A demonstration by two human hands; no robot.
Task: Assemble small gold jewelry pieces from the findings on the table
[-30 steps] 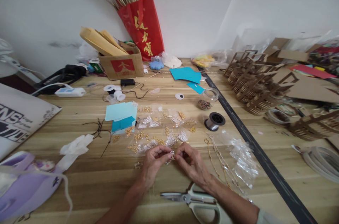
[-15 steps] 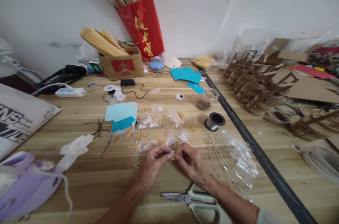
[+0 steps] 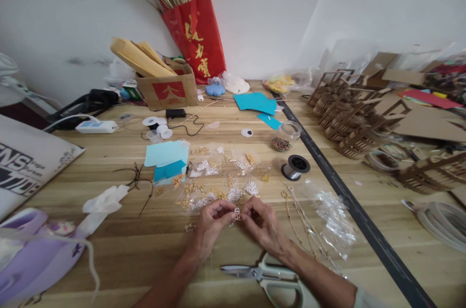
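Near the front middle of the table, my left hand (image 3: 214,223) pinches a small ring-shaped metal piece (image 3: 237,211) between thumb and forefinger. My right hand (image 3: 262,224) meets it from the other side, its fingertips pressed together at the piece's right edge. The fingers partly hide the piece, so its exact kind is unclear. Just beyond both hands lie silver beads (image 3: 235,192) and gold beads (image 3: 191,187), some in small clear bags. Gold and silver chains (image 3: 300,215) stretch out to the right of my right hand. Scissors (image 3: 267,274) rest below my right wrist.
A wire spool (image 3: 295,168) and a jar of beads (image 3: 282,143) stand at the right. Clear plastic bags (image 3: 333,218) lie beside the chains. Blue card pieces (image 3: 169,171) are at the left, with a purple iron-like appliance (image 3: 36,259) at the front left. Wooden baskets (image 3: 358,113) line the right.
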